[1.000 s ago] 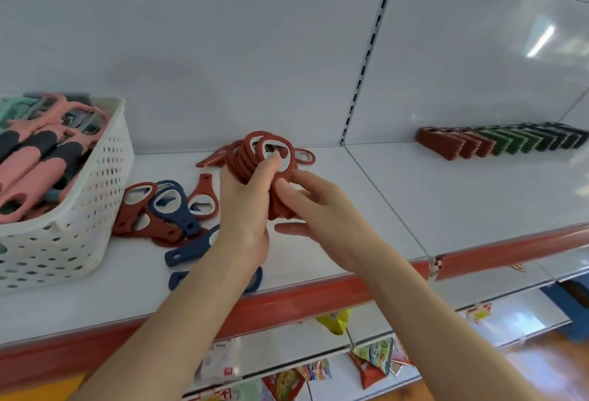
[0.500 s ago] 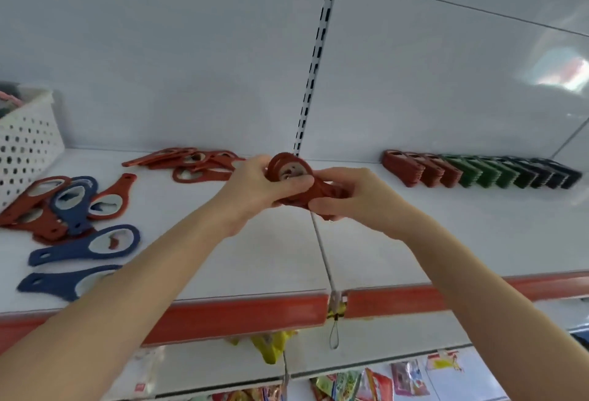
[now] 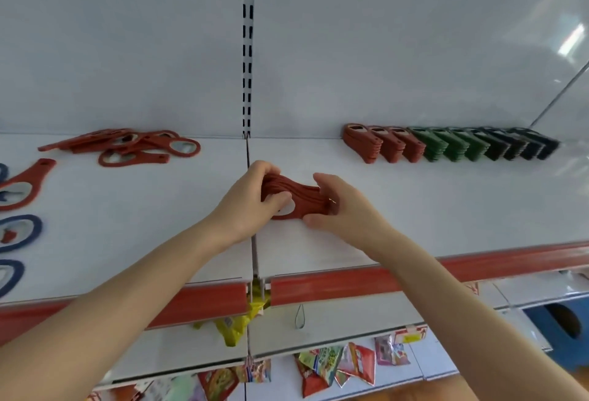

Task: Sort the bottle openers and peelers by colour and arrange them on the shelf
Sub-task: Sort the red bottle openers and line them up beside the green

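Lying at the far left edge of the white metal shelf (image 3: pixel 143 225) are flat blue oval-headed bottle openers (image 3: pixel 19 231), with one red opener (image 3: pixel 27 184) above them and a loose heap of red rubber-coated openers (image 3: pixel 127 145) further back. Near the middle, just right of the seam between the shelf panels, the left hand (image 3: pixel 251 206) curls its fingers and thumb round the head end of a thick stack of red openers (image 3: pixel 296 198), while the right hand (image 3: pixel 344 209) grips the handle end; whether the stack touches the shelf cannot be told. At the back right stand neat leaning rows of red openers (image 3: pixel 382 144), green openers (image 3: pixel 446 145) and dark openers (image 3: pixel 522 145).
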The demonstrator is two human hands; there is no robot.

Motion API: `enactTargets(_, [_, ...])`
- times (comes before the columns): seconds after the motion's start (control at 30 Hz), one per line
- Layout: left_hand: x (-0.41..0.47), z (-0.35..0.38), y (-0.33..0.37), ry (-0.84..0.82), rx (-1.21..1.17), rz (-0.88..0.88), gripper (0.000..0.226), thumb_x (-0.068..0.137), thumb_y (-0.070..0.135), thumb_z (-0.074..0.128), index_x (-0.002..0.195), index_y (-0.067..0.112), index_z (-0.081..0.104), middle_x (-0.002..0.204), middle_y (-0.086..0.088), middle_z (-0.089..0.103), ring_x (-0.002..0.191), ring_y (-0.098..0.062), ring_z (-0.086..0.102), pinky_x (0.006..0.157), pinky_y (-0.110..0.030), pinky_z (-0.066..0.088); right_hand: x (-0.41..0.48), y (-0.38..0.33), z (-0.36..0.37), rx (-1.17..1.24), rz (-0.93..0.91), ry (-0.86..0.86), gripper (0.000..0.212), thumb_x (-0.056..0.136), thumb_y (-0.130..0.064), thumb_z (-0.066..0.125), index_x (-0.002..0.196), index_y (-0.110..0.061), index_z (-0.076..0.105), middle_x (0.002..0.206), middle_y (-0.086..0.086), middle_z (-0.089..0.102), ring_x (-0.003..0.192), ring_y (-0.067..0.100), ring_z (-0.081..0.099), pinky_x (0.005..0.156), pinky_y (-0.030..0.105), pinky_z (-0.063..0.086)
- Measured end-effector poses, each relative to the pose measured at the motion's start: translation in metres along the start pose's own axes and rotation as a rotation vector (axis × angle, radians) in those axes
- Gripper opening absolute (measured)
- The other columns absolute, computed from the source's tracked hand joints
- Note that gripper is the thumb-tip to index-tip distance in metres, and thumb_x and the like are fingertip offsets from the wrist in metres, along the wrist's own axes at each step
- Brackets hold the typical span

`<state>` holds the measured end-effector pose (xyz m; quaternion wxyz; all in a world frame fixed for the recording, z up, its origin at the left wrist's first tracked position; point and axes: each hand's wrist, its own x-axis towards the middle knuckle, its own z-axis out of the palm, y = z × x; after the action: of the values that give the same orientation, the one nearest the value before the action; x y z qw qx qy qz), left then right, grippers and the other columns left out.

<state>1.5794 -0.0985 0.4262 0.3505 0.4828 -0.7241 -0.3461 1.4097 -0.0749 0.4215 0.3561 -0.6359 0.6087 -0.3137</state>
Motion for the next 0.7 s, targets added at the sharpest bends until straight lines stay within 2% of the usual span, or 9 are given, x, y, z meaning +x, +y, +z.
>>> enactTargets(0.17, [-0.002, 0.014, 0.002, 0.034, 0.021, 0.009, 0.038, 0.094, 0.016, 0.048, 0.129, 0.008, 0.037, 0.116, -0.001, 0.044, 0.101, -0.007, 0.044, 0.071, 0.005, 0.032, -0.001, 0.002, 0.013, 0.158, 0.016, 0.116, 0.066, 0.076, 0.010, 0.059, 0.136, -0.010, 0.039, 0.124, 0.008, 0.052, 0.115, 0.022, 0.053, 0.099, 0.035, 0.045])
enactTargets(0.33, [-0.005, 0.012, -0.001, -0.038, 0.075, 0.033, 0.039, 0.095, 0.016, 0.045, 0.131, 0.008, 0.032, 0.122, -0.004, 0.041, 0.108, -0.011, 0.043, 0.077, 0.003, 0.030, 0.000, 0.006, 0.011, 0.136, -0.015, 0.159, 0.059, 0.071, 0.012, 0.056, 0.126, -0.011, 0.049, 0.122, 0.012, 0.055, 0.113, 0.024, 0.054, 0.100, 0.041, 0.044])
enactTargets(0.4, [-0.005, 0.014, -0.001, -0.093, 0.108, 0.015, 0.050, 0.096, 0.017, 0.045, 0.140, 0.007, 0.022, 0.141, -0.008, 0.029, 0.127, -0.015, 0.032, 0.091, -0.002, 0.023, -0.001, 0.008, 0.013, 0.096, -0.007, 0.138, 0.058, 0.071, 0.010, 0.055, 0.125, -0.010, 0.049, 0.122, 0.014, 0.054, 0.113, 0.025, 0.053, 0.101, 0.043, 0.042])
enactTargets(0.43, [-0.005, 0.015, -0.001, -0.110, 0.126, 0.008, 0.055, 0.096, 0.017, 0.045, 0.142, 0.006, 0.017, 0.148, -0.009, 0.021, 0.136, -0.015, 0.022, 0.100, -0.009, 0.017, -0.001, 0.009, 0.012, 0.093, 0.007, 0.133, 0.058, 0.071, 0.010, 0.055, 0.125, -0.011, 0.049, 0.122, 0.013, 0.053, 0.114, 0.025, 0.053, 0.101, 0.042, 0.042])
enactTargets(0.53, [-0.003, 0.017, 0.000, -0.109, 0.146, -0.001, 0.057, 0.096, 0.017, 0.044, 0.144, 0.004, 0.014, 0.153, -0.011, 0.012, 0.142, -0.016, 0.010, 0.111, -0.024, 0.011, 0.000, 0.008, 0.012, 0.145, 0.038, 0.151, 0.058, 0.073, 0.010, 0.053, 0.125, -0.014, 0.050, 0.124, 0.010, 0.054, 0.114, 0.023, 0.053, 0.100, 0.039, 0.043])
enactTargets(0.63, [-0.004, 0.016, 0.000, -0.099, 0.138, 0.016, 0.056, 0.096, 0.016, 0.043, 0.143, 0.003, 0.016, 0.152, -0.010, 0.015, 0.141, -0.016, 0.013, 0.111, -0.023, 0.013, -0.002, 0.007, 0.015, 0.154, 0.032, 0.170, 0.056, 0.073, 0.010, 0.052, 0.124, -0.014, 0.051, 0.123, 0.011, 0.055, 0.115, 0.024, 0.053, 0.100, 0.040, 0.044])
enactTargets(0.7, [-0.004, 0.016, -0.002, -0.108, 0.142, 0.026, 0.054, 0.097, 0.018, 0.043, 0.142, 0.004, 0.018, 0.149, -0.010, 0.021, 0.137, -0.016, 0.021, 0.102, -0.015, 0.017, -0.003, 0.007, 0.014, 0.098, -0.002, 0.151, 0.054, 0.075, 0.010, 0.052, 0.126, -0.011, 0.051, 0.124, 0.011, 0.055, 0.116, 0.023, 0.052, 0.102, 0.040, 0.041])
